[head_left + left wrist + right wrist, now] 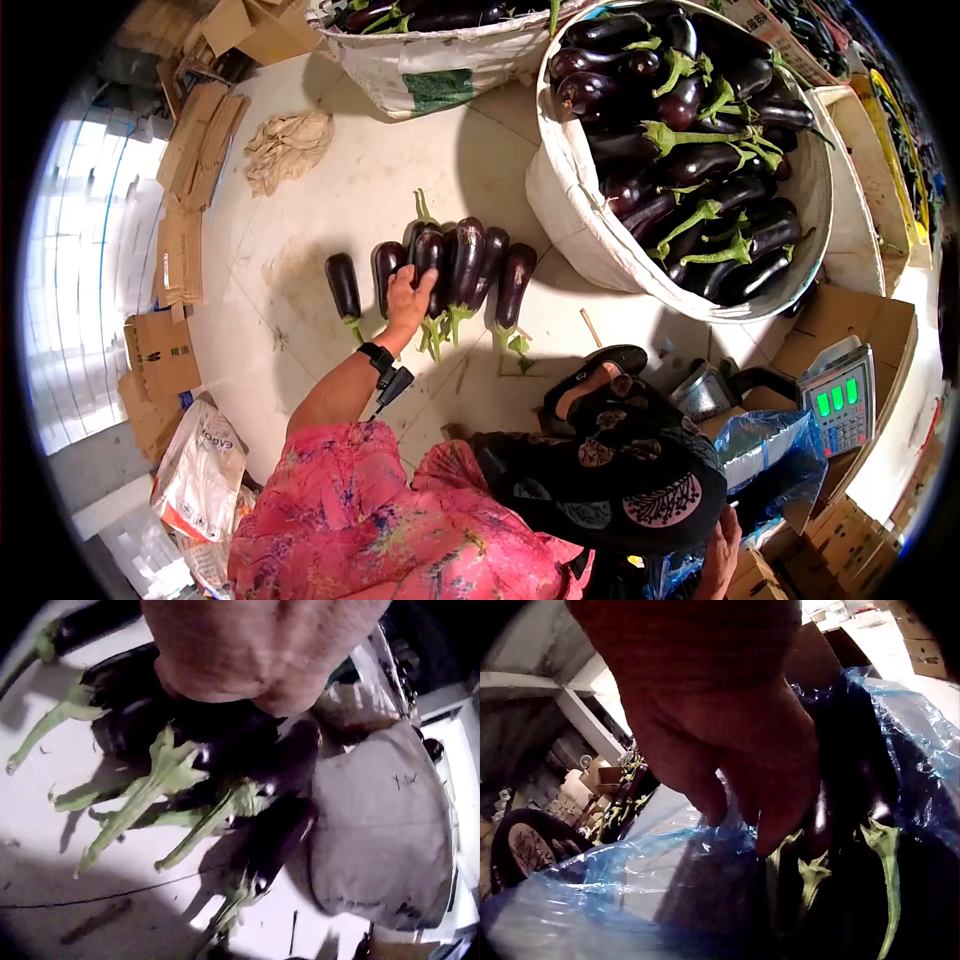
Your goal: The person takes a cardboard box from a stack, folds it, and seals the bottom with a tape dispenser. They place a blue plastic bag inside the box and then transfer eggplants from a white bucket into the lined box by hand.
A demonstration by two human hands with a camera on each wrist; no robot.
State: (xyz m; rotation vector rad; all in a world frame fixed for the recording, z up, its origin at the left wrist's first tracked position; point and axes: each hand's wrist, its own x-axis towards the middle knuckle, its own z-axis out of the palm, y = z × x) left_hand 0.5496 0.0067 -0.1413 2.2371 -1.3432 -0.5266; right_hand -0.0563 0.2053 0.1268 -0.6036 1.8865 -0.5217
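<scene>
My left hand (405, 305) rests on a row of several dark purple eggplants (466, 262) on the floor, its fingers extended over the tops. In the left wrist view the back of that hand (255, 652) covers the fingers, and green stems (142, 799) stick out beneath it. One eggplant (342, 285) lies apart at the row's left end. My right hand (712, 750) reaches down into a blue clear plastic bag (607, 877), fingers loosely bent and fingertips close to the stem ends of eggplants (881, 840) inside. In the head view the right hand (720, 558) is partly hidden by the bag and leg.
A large white sack (560, 215) full of eggplants stands front right, another sack (380, 75) beyond. A scale display (838, 398) with green digits is beside the bag. A crumpled cloth (288, 150) lies on the floor; flattened cardboard (185, 250) lines the left.
</scene>
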